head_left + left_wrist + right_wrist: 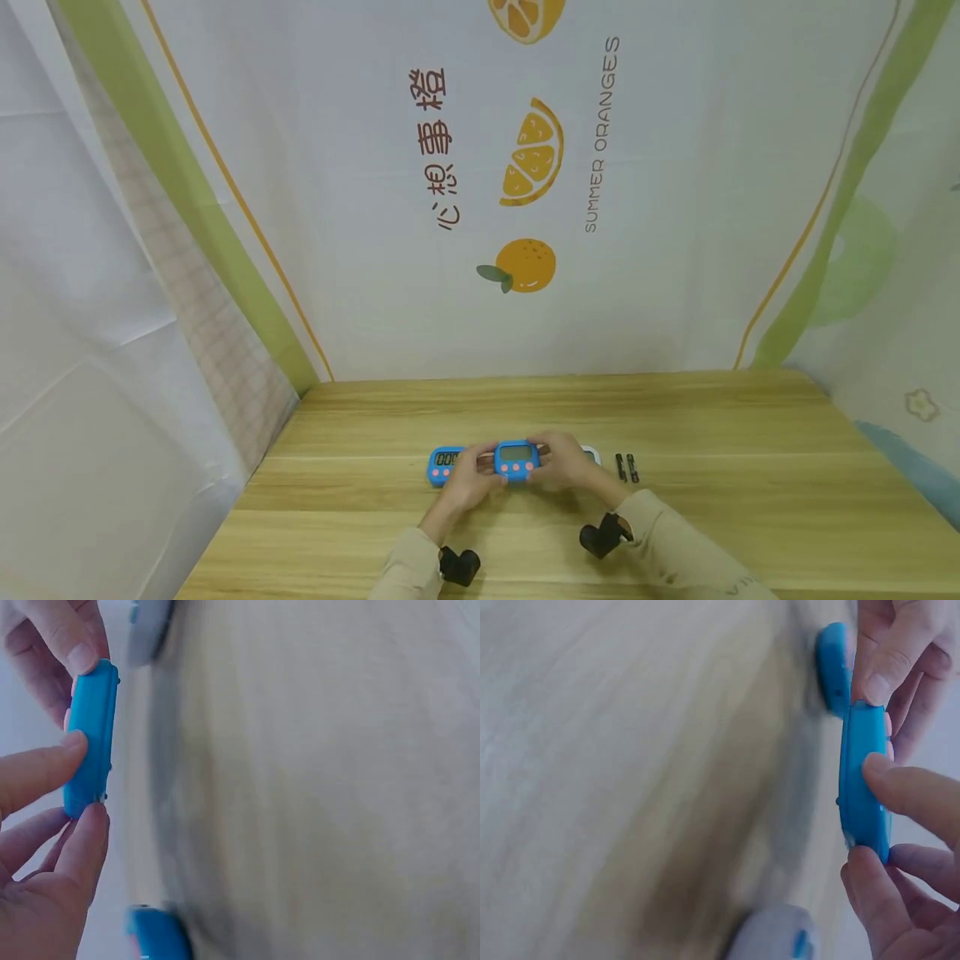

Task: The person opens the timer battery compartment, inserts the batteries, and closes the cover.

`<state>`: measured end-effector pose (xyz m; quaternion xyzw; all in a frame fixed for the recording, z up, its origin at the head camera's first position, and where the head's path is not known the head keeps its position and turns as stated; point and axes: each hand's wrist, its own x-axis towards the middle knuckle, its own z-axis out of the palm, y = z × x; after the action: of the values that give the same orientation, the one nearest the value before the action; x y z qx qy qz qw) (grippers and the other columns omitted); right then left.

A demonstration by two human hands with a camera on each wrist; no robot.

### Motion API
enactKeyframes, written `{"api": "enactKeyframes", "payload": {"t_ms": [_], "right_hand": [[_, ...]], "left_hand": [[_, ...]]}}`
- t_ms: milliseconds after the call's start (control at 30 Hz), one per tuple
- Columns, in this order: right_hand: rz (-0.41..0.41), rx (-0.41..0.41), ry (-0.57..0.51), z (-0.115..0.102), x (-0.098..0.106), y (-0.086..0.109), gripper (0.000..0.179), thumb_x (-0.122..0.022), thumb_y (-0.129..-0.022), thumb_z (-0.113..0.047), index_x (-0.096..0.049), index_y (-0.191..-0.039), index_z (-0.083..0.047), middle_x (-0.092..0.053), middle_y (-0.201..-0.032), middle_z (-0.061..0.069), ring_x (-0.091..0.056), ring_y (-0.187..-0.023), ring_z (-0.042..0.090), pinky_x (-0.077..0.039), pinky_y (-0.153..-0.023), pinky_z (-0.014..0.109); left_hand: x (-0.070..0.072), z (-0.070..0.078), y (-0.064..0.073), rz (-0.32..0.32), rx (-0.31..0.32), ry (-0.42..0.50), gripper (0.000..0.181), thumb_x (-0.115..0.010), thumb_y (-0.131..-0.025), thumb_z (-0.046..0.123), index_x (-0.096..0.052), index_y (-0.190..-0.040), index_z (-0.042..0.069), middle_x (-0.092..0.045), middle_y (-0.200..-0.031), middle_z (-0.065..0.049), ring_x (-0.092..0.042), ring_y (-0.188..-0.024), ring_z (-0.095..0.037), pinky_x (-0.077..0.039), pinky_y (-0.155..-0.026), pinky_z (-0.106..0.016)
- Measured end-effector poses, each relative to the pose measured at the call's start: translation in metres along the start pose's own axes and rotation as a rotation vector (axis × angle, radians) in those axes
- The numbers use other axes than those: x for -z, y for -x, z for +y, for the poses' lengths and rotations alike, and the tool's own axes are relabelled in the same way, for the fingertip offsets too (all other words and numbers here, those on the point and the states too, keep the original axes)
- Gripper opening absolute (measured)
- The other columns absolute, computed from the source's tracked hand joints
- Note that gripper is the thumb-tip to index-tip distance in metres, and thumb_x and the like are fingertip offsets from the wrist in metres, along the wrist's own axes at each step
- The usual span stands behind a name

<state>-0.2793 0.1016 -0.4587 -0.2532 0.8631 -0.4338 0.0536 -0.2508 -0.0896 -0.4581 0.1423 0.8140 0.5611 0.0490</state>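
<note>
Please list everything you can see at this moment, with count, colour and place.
table: 1, wood-grained yellowish brown, across the bottom of the head view
held timer: 1, blue with pink buttons, between left grip and right grip
resting timer: 1, blue with pink buttons, on the table, partly behind left grip
white device: 1, white, on the table, mostly hidden by right grip
small cylinders: 2, dark, on the table, right of the white device
hanging cloth: pieces uncertain, mainly white with green bands and orange prints, behind and beside the table
wrist devices: 2, black, one per wrist
sleeves: 2, beige, both forearms
left grip: 1, bare, held timer's left end
right grip: 1, bare, its right end
</note>
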Motion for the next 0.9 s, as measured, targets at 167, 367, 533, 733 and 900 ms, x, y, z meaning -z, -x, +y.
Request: {"api": "enactKeyframes", "payload": {"t_ms": [167,367,533,733,900], "right_hand": [[0.014,0.058,-0.09,-0.008,0.015,0.008,0.059,-0.072,-0.074,-0.01,-0.045,-0.121,0.013,-0.05,-0.116,0.025,-0.052,-0.099,0.035,-0.052,-0.074,0.031],[0.025,0.114,-0.143,-0.022,0.032,0.021,0.055,-0.066,-0.08,-0.019,-0.047,-0.12,0.012,-0.052,-0.116,0.024,-0.053,-0.1,0.036,-0.052,-0.073,0.033],[0.023,0.145,-0.169,-0.032,0.044,0.029,0.051,-0.062,-0.084,-0.023,-0.048,-0.12,0.011,-0.053,-0.115,0.023,-0.053,-0.1,0.035,-0.052,-0.073,0.031],[0.025,0.176,-0.176,-0.037,0.051,0.033,0.047,-0.062,-0.084,-0.017,-0.049,-0.118,0.012,-0.056,-0.11,0.022,-0.056,-0.097,0.031,-0.051,-0.075,0.028],[0.09,0.184,-0.152,-0.045,0.054,0.038,0.035,-0.063,-0.083,-0.011,-0.056,-0.108,0.013,-0.062,-0.098,0.02,-0.061,-0.086,0.026,-0.052,-0.072,0.027]], "left_hand": [[0.007,0.009,0.003,0.013,-0.051,0.018,0.056,-0.066,-0.078,0.004,-0.041,-0.127,-0.008,-0.045,-0.118,-0.025,-0.05,-0.104,-0.038,-0.048,-0.082,-0.035],[0.013,0.022,0.008,-0.01,-0.138,0.047,0.053,-0.064,-0.082,0.016,-0.044,-0.127,-0.003,-0.046,-0.12,-0.018,-0.047,-0.108,-0.031,-0.041,-0.092,-0.037],[0.017,0.043,0.014,-0.004,-0.153,0.088,0.049,-0.062,-0.084,0.019,-0.047,-0.125,-0.002,-0.048,-0.117,-0.018,-0.05,-0.105,-0.03,-0.043,-0.09,-0.033],[0.018,0.074,0.024,0.032,-0.098,0.074,0.044,-0.057,-0.087,0.021,-0.05,-0.122,-0.004,-0.054,-0.112,-0.019,-0.052,-0.103,-0.033,-0.046,-0.085,-0.04],[0.014,0.077,0.022,0.036,-0.093,0.157,0.043,-0.053,-0.09,0.02,-0.048,-0.119,-0.011,-0.055,-0.107,-0.021,-0.054,-0.098,-0.036,-0.048,-0.082,-0.036]]}}
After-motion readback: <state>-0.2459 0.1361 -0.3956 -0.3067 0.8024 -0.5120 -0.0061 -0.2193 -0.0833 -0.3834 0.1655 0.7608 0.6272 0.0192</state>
